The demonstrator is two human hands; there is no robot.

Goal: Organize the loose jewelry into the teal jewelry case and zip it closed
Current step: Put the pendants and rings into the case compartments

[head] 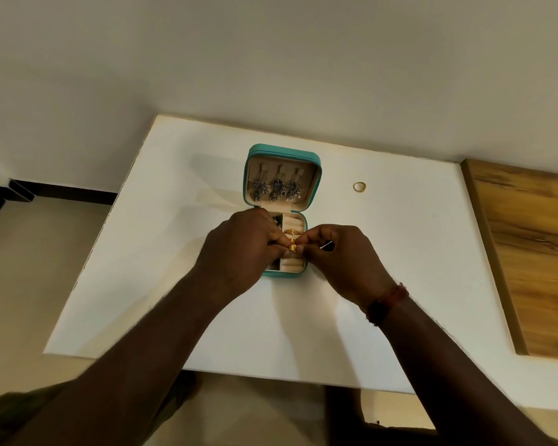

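Step in hand: seating a small gold piece (292, 246) in the ring rolls (292, 262) of the open teal case (284, 151) on the desk (400, 284). The fingers of the left hand (239, 249) and right hand (342, 255) pinch it together. Next, likely: press it in, then fetch the loose ring (360, 187) lying well to the right.

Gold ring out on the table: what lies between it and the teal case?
Nothing; the head view shows only bare white table between the gold ring and the teal case.
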